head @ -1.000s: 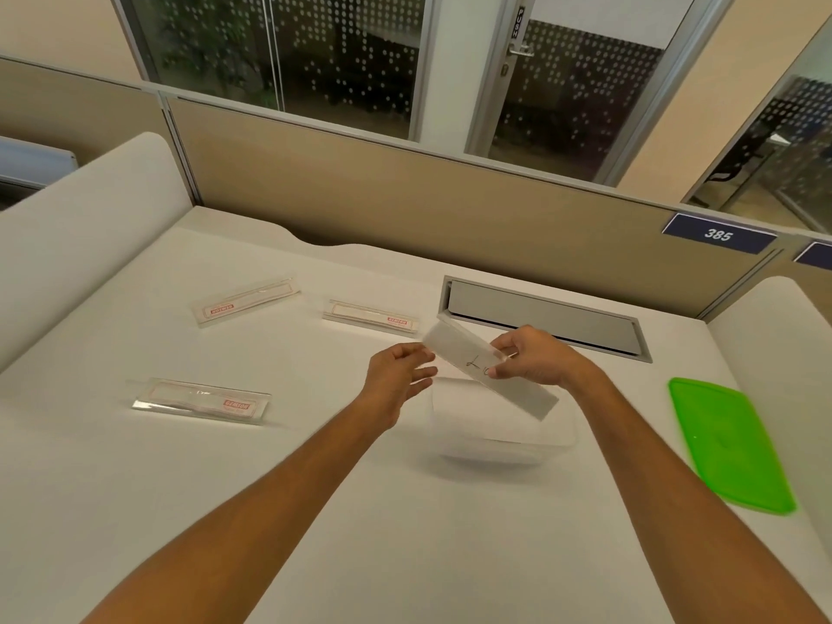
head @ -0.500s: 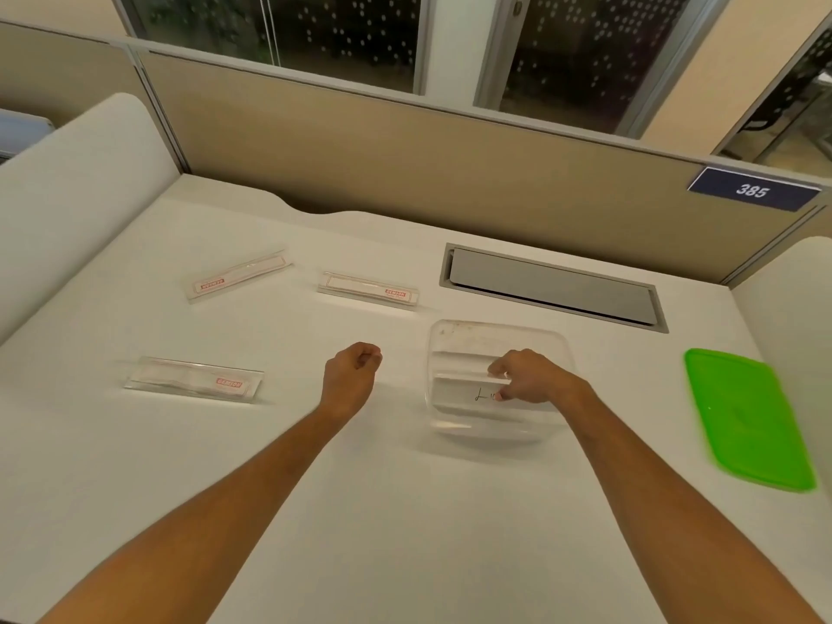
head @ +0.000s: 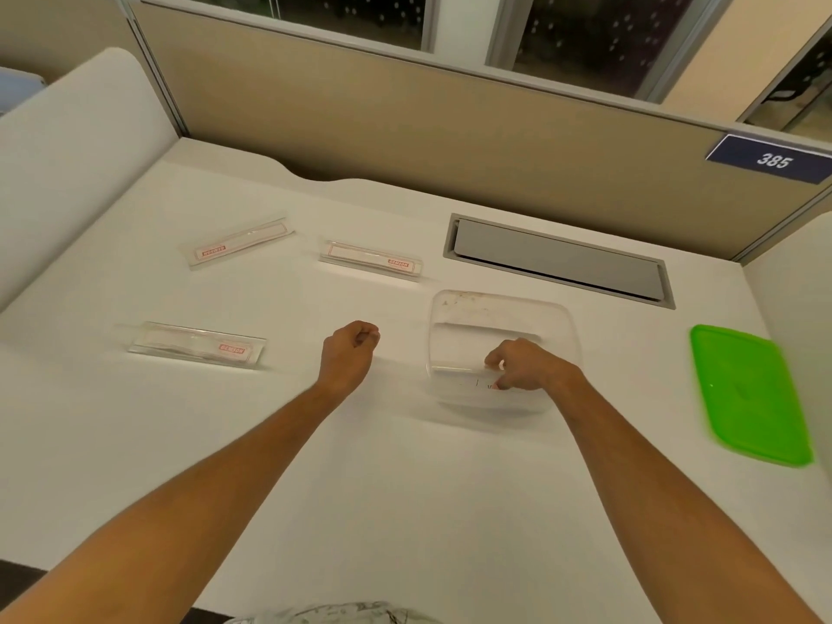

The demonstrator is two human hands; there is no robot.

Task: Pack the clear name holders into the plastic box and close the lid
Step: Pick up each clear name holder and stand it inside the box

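A clear plastic box [head: 454, 304] stands open on the white desk, right of centre. My right hand [head: 522, 364] reaches into it, fingers closed on a clear name holder [head: 454, 353] that lies along the box's near side. My left hand [head: 349, 353] hovers in a loose fist left of the box, holding nothing. Three more clear name holders with red labels lie on the desk: one at the near left [head: 198, 346], one at the far left [head: 241, 243], one behind my left hand [head: 371, 258]. The green lid [head: 747, 394] lies flat at the right.
A grey cable hatch [head: 558, 261] is set into the desk behind the box. Beige partition walls [head: 405, 114] close off the back, with white side panels on both sides. The desk's front edge runs along the bottom of the view.
My right hand brought the name holder down from above the box into it. My left hand let go of the holder, drew back to the left and curled into a fist.
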